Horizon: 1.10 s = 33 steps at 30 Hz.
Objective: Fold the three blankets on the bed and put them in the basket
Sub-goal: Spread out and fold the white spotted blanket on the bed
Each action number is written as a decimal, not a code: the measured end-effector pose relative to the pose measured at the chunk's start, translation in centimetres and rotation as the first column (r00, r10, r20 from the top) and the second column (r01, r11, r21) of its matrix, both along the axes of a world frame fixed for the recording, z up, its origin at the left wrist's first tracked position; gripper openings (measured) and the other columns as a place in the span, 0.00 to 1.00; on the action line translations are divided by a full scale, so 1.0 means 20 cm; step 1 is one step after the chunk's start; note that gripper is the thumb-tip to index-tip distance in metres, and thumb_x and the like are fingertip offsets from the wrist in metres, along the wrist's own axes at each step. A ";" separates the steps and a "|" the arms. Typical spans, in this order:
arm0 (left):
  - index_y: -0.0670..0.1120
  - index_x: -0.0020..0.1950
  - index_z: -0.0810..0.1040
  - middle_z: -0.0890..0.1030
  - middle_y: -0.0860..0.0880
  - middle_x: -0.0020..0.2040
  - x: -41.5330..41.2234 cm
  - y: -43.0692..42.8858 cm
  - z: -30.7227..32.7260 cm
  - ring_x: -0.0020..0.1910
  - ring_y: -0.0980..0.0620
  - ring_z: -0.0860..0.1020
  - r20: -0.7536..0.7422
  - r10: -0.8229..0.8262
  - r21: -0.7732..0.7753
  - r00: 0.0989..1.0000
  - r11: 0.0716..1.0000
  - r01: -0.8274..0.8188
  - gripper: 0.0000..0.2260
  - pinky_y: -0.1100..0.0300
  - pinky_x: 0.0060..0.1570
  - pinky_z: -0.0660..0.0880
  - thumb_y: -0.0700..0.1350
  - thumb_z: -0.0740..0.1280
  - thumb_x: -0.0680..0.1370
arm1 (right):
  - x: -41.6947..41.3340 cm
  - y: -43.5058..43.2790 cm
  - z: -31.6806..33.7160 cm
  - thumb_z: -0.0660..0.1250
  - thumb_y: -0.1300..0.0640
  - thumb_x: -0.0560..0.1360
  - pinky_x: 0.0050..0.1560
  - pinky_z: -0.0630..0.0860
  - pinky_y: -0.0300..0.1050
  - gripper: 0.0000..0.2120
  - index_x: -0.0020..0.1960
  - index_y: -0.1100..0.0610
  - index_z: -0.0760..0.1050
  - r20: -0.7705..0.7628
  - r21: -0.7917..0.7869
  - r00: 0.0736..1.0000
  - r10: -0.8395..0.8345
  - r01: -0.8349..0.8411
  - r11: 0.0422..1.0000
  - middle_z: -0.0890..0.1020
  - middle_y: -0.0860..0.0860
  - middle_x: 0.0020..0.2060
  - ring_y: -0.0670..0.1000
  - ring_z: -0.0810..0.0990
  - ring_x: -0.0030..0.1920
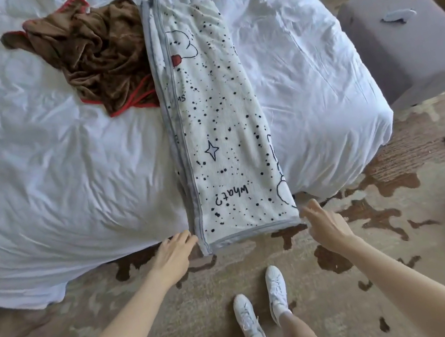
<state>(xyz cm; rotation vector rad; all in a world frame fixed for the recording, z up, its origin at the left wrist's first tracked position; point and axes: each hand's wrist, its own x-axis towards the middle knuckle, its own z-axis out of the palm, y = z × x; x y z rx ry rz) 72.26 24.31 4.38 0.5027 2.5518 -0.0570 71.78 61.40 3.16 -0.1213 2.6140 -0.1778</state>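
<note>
A white blanket [217, 127] with black dots lies on the bed [52, 168], folded into one long strip. It runs from the far side of the bed to the near edge. Its near end hangs a little over that edge, and a grey trim runs along its left side and its near end. The left hand [175, 252] is at the near edge of the bed, just left of the strip's end. Its fingers [187, 235] are stretched out and a bit spread, and the tips reach the left corner of the blanket. They hold nothing. The right hand [324, 223] is at the same edge of the bed, just right of the strip's end. Its first finger and thumb point at the right corner, and its other fingers curl loosely under. It holds nothing, and I cannot tell if it touches the cloth. The end of the blanket lies between the two hands. A brown blanket [104, 61] with a red edge lies in a crumpled heap on the far part of the bed, touching the left side of the white one. A grey stool [403, 53] stands right of the bed. Two white shoes [276, 286] stand on the rug [152, 314] in front of the bed.
</note>
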 end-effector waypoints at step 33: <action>0.47 0.56 0.78 0.81 0.47 0.56 -3.34 -0.10 0.06 0.56 0.48 0.79 0.149 0.725 0.617 0.673 0.463 -0.636 0.08 0.51 0.57 0.76 0.48 0.61 0.82 | -3.38 -0.63 0.13 0.61 0.66 0.75 0.50 0.77 0.50 0.14 0.59 0.57 0.76 -0.185 -0.495 0.948 -0.260 0.139 0.858 0.78 0.51 0.57 0.53 0.79 0.53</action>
